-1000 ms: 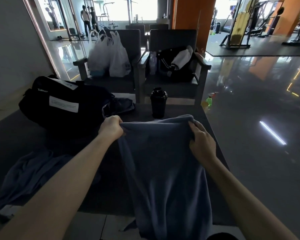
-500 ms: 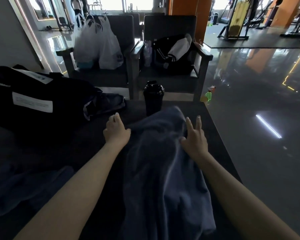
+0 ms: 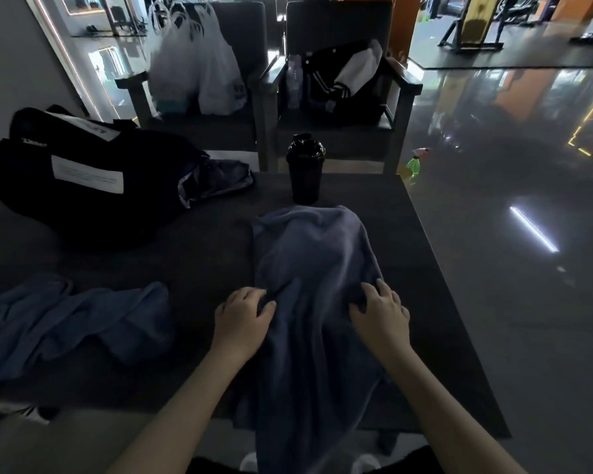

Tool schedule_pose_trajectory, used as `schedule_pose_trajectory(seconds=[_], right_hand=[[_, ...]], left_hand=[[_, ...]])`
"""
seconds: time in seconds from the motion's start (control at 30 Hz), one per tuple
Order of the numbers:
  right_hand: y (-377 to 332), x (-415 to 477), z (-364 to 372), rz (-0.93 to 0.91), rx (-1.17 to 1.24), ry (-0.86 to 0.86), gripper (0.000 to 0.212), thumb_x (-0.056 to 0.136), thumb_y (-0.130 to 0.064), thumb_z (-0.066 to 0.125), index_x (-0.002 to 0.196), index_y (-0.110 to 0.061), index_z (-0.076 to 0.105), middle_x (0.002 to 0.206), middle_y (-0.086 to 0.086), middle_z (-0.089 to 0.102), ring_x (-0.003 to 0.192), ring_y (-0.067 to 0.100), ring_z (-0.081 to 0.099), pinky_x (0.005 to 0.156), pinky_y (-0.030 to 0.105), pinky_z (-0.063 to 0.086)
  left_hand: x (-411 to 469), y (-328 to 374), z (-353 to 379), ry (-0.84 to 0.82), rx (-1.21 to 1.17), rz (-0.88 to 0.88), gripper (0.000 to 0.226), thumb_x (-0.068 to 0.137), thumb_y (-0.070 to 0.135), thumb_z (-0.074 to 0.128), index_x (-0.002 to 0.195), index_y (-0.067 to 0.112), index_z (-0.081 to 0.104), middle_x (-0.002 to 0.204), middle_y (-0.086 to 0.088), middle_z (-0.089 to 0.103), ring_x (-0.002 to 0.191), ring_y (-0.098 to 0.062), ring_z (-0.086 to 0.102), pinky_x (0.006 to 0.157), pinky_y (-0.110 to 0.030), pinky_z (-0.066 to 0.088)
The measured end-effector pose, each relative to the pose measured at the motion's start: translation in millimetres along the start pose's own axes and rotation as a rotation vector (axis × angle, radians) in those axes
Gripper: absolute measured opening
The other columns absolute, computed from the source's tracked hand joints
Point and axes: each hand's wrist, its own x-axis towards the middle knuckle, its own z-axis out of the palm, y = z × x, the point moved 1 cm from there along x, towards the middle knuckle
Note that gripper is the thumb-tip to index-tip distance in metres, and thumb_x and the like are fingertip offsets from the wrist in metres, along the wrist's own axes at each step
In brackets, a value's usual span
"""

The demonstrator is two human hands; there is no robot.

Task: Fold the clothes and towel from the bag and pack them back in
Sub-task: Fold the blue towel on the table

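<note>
Dim gym lounge, glossy floor (image 3: 493,234), dark low table (image 3: 192,254) in front of me. Working item is the towel (image 3: 308,254): grey-blue, laid lengthwise on the right half of the table, far end bunched just short of the shaker (image 3: 304,169), near end hanging off the table's front edge toward the person. It's rumpled, not yet squared, so my read is the fold has only just begun.

Left hand (image 3: 242,319) is at the towel's left edge, about mid-length. Its fingers are curled and its thumb is in, pinching a ridge of cloth. Right hand (image 3: 380,316) is opposite it on the right edge. Its fingers are spread a little and bent, tips dug into the cloth, thumb reaching in. I take that as a grab on a fold, but the pinch itself is dark and hard to see. The hands sit level with each other, likely so the cloth can be lifted or drawn evenly from both edges.

Outward: a second blue garment (image 3: 65,323) lies crumpled on the table's left side, well apart from the towel and unfolded. The black bag (image 3: 83,179) lies on its side at far left, with another cloth (image 3: 220,176) spilling from its mouth, so nothing is packed yet. The task looks early.

Behind the table stand two chairs. The left chair holds white plastic bags (image 3: 199,63), the right a black jacket (image 3: 343,80). A green spray bottle (image 3: 413,164) stands on the floor by the table's far right corner.

Risk: the shaker stands close to the towel's far end, so a hard pull could tip it.
</note>
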Motion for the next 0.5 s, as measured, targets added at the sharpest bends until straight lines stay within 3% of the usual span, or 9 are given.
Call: schedule_pose_trajectory(seconds=[0.13,0.2,0.37,0.5], right_hand=[[5,-40,0,0.019,0.003,-0.014,0.051,0.093,-0.032,0.047,0.141,-0.018,0.037,0.155,0.011,0.02,0.141,0.028,0.019,0.11,0.043,0.024],[8,-57,-3,0.04,0.04,-0.001,0.051,0.093,-0.031,0.047,0.141,-0.016,0.036,0.155,0.012,0.02,0.14,0.03,0.02,0.11,0.044,0.026],[17,-95,-12,0.156,0.211,0.042,0.067,0.09,-0.029,0.052,0.146,-0.008,0.023,0.149,0.015,0.03,0.133,0.032,0.031,0.103,0.042,0.034],[26,-116,-15,0.232,0.417,0.026,0.079,0.086,-0.033,0.061,0.147,-0.005,0.019,0.145,0.015,0.035,0.129,0.03,0.039,0.097,0.039,0.042]], left_hand=[[-45,1,7,-0.134,0.071,-0.062,0.056,0.098,0.047,0.035,0.146,0.019,0.032,0.153,0.002,0.027,0.141,-0.016,0.02,0.114,-0.044,0.018],[-61,1,7,-0.119,0.117,-0.079,0.06,0.097,0.05,0.034,0.147,0.017,0.027,0.155,0.0,0.023,0.143,-0.018,0.016,0.115,-0.045,0.016],[-117,12,-2,0.006,0.224,-0.161,0.048,0.093,0.055,0.041,0.12,0.017,0.053,0.127,-0.001,0.048,0.123,-0.02,0.038,0.099,-0.038,0.033],[-159,16,1,-0.003,0.267,-0.246,0.05,0.089,0.061,0.045,0.11,0.017,0.056,0.118,0.0,0.054,0.116,-0.02,0.044,0.091,-0.034,0.038]])
